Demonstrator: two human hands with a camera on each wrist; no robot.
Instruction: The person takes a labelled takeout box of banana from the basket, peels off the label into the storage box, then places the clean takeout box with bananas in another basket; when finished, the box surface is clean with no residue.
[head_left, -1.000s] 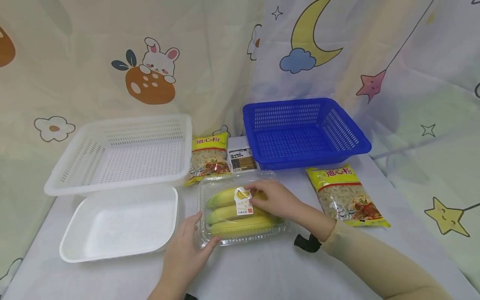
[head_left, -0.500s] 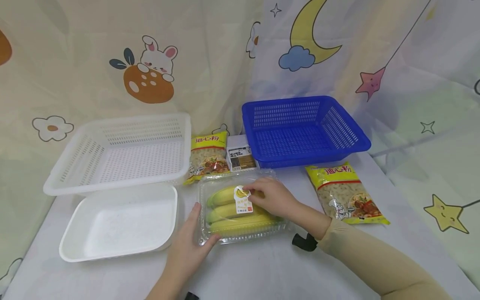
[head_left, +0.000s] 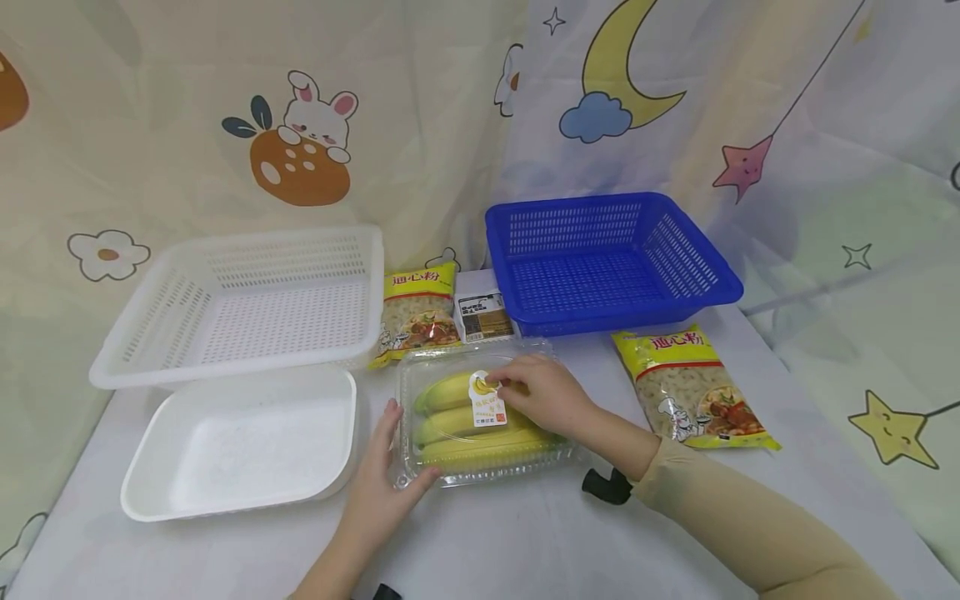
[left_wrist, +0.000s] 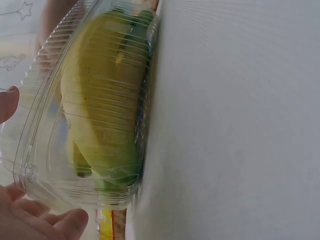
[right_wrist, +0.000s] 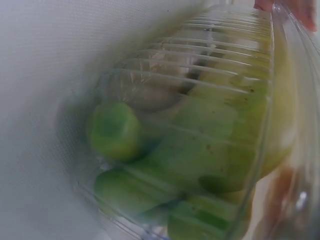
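Note:
A clear plastic clamshell box (head_left: 450,360) of bananas (head_left: 442,425) lies on the table, its lid down. On the lid is a white sticker (head_left: 487,412) with a banana picture. My left hand (head_left: 378,492) holds the box's near left corner, thumb at the front rim and fingers along the left side. In the left wrist view the thumb (left_wrist: 7,104) and fingertips (left_wrist: 72,225) sit at the rim. My right hand (head_left: 547,396) is over the lid, thumb and forefinger pinched at the sticker's upper right edge. Ribbed walls and green banana ends (right_wrist: 115,130) fill the right wrist view.
A white basket (head_left: 240,367) stands back left, with a white tray (head_left: 240,504) before it. At the back right is a blue basket (head_left: 615,321). Two pasta bags, one behind the box (head_left: 420,312) and one at right (head_left: 693,387), flank it. A small labelled pack (head_left: 483,318) lies between the baskets.
Both hands keep their places at the box and sticker, with barely any movement. The view shifts slightly; nothing on the table has moved.

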